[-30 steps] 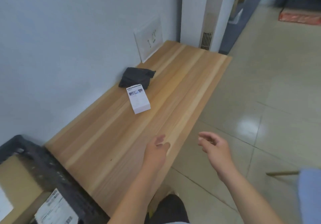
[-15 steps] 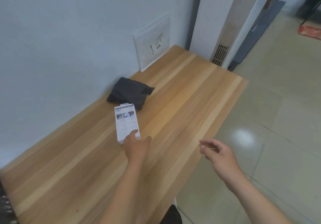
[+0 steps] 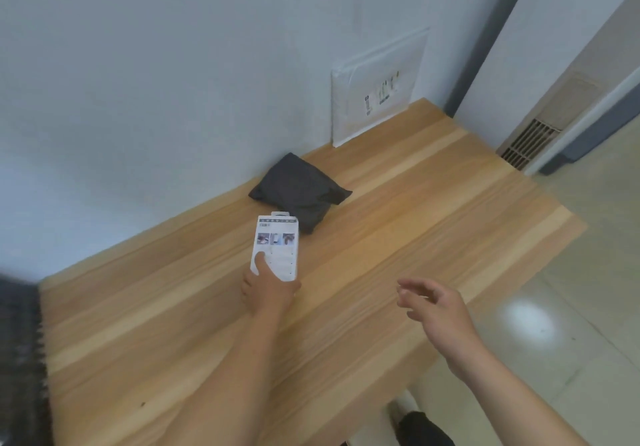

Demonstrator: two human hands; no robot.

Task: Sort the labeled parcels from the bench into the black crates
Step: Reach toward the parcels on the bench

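On a long wooden bench [image 3: 381, 272] against a pale wall, a person's left hand [image 3: 268, 290] is gripping the near end of a small white box [image 3: 278, 245]. The thumb [image 3: 261, 262] is pressing flat on the box's printed top face, and the other fingers are curling round the near end, mostly hidden beneath it. Just beyond the thumb tip, the far end of the box is overlapping a soft black parcel [image 3: 298, 189] lying by the wall. Farther past the fingers, a white padded envelope [image 3: 377, 89] is leaning upright against the wall.

The right hand [image 3: 440, 310] is hovering above the bench's front edge, well to the right of the box, holding nothing. Its fingers [image 3: 412, 286] are spreading loosely apart, slightly bent and touching nothing.

Far to the left of both hands, a blurred black crate [image 3: 17, 341] is showing at the frame's edge.
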